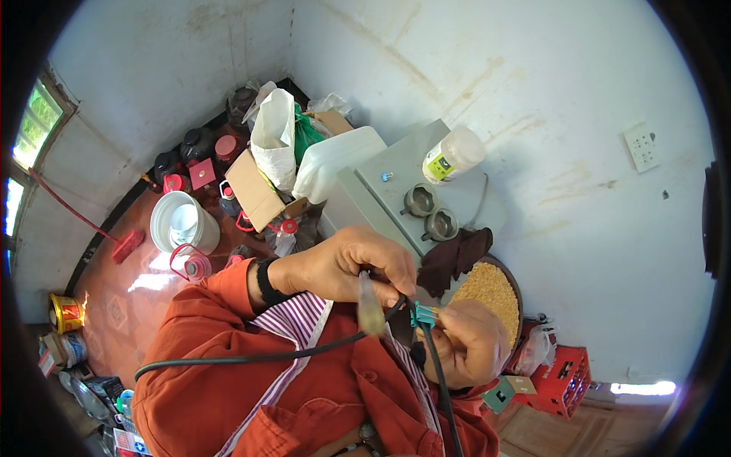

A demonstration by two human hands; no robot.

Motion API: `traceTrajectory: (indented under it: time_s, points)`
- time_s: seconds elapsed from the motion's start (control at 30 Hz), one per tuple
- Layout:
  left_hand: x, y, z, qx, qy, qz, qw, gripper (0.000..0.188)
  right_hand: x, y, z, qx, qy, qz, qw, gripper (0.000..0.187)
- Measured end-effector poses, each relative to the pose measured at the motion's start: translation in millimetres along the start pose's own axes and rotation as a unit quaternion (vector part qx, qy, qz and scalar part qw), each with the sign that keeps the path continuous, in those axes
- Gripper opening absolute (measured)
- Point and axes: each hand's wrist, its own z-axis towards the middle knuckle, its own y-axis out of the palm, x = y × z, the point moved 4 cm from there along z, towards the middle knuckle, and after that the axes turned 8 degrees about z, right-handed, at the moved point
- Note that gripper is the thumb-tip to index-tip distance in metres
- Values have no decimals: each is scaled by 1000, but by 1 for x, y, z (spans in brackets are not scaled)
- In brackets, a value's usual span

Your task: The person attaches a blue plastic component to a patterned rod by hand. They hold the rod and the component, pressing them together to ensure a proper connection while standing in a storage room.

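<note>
My left hand point(343, 263) is closed, with thumb and fingers pinching a bend of a thin black cord point(304, 353). A translucent tapered piece with a yellowish blunt end point(371, 308) sticks out from under its fingers; its exact kind is unclear. Close by on the right, my right hand point(474, 343) pinches a small teal clip point(423, 314), which sits on the cord just past the bend. One length of cord runs left across my orange sleeve, and another hangs down toward my lap. My right fingertips are partly hidden.
Beyond my hands stands a grey cabinet point(373, 171) bearing a labelled white jar point(454, 156), two metal cups point(421, 200) and a dark cloth point(455, 260). A pan of yellow grain point(491, 293) and a red crate point(560, 381) are right; a white bucket point(183, 221) stands left.
</note>
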Motion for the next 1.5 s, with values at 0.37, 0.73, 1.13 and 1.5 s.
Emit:
traceTrajectory:
  time_s: [0.37,0.73,1.13,1.5]
  points:
    - [8,6,-5,23,3,64,998,15,66,-26,-82,-352,272,164,881,21]
    - [-2,13,-10,10,-40,2,999,15,10,-13,-2,-31,1,120,992,18]
    - [-3,18,-11,-30,-47,30,998,12,-3,0,-8,-1,-3,116,993,17]
    - [38,22,-6,-28,43,217,975,12,-36,-8,8,-101,-57,-52,992,22]
